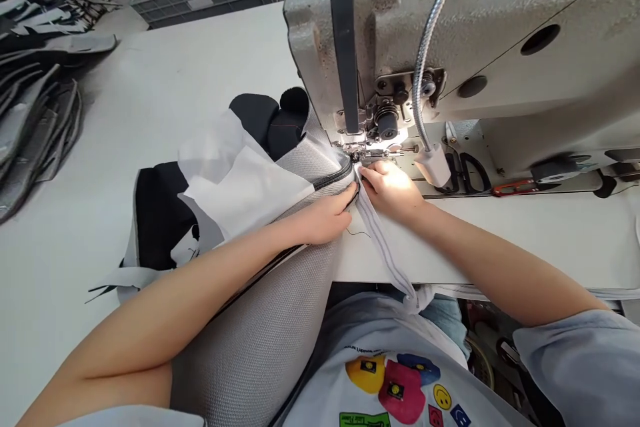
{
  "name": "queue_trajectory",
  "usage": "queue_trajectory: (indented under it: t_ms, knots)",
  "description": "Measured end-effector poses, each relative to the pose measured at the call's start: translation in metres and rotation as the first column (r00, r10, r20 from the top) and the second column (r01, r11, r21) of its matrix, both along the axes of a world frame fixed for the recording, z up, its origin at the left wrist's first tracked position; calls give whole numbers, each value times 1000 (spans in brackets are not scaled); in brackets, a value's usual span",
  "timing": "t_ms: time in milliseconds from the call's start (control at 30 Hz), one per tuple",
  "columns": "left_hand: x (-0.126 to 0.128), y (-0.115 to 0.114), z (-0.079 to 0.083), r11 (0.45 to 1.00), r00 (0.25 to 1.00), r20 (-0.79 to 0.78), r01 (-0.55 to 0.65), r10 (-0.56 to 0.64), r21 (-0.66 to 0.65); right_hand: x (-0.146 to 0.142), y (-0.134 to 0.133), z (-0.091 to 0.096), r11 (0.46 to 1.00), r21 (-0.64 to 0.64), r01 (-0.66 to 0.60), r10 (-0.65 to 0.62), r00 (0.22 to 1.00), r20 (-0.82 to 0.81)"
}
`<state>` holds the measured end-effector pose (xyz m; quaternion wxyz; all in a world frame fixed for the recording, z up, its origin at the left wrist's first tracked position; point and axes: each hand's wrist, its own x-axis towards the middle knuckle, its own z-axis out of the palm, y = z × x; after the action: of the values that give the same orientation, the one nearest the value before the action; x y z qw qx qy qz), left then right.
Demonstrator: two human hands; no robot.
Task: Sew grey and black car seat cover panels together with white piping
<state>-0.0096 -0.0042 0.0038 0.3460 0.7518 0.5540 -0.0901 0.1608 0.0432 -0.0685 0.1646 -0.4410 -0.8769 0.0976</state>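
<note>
1. Left grip: fingers curled and clamped on the black-edged rim of the grey mesh panel, which runs from the presser foot back across the lap.
2. Right grip: fingertips together, clamped on the pale ribbed binding tape just before the presser foot; the tape trails toward the person's shirt.
3. Risk at the grips: a slackened pinch could let the tape slide off the rim, leaving the seam off its edge. Right fingertips lie close to the needle zone, so a slip could injure them.
4. Left of the left grip: white sheet and black panel bunch on the desk; their drag could twist the layers.
5. Right of the right grip: black-handled scissors under the sewing machine.
</note>
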Motion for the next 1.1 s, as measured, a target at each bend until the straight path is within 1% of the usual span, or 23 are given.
queue_trajectory:
  t_ms: [167,233,333,433,567,633,667,733,800,900,1000,1100]
  knots:
    - [-1,10,-7,997,989,143,-47,39,58,3,4,4,996,1,-89,89,996,3]
    - [1,17,-10,995,986,160,-66,54,71,4,5,5,994,2,-105,105,994,11]
    - [5,26,-13,989,985,154,-96,79,110,4,8,6,996,-19,-92,92,996,7]
    - [10,26,-9,988,991,100,-105,94,114,5,10,6,996,-41,-83,82,997,-9]
    - [11,4,4,992,994,-106,25,-12,127,9,13,6,999,-19,-33,33,998,47]
    - [8,-7,9,989,985,-173,52,-28,135,11,14,3,1000,2,-22,22,998,61]
    - [6,-12,9,990,986,-168,44,-21,136,11,14,2,1000,12,-29,28,998,54]
    - [2,-16,6,989,996,-90,8,5,144,11,13,-1,997,40,-65,64,997,31]
    - [0,-16,0,986,1000,6,-22,21,162,10,11,-3,991,73,-115,114,993,15]
    - [-3,-13,-8,982,995,85,-62,48,176,9,8,-4,982,94,-164,163,986,13]
    - [-4,-8,-12,981,993,109,-67,48,182,9,9,-5,982,91,-165,165,986,7]
    - [-3,-1,-11,978,997,69,-45,31,205,9,12,-10,983,122,-135,136,991,-2]
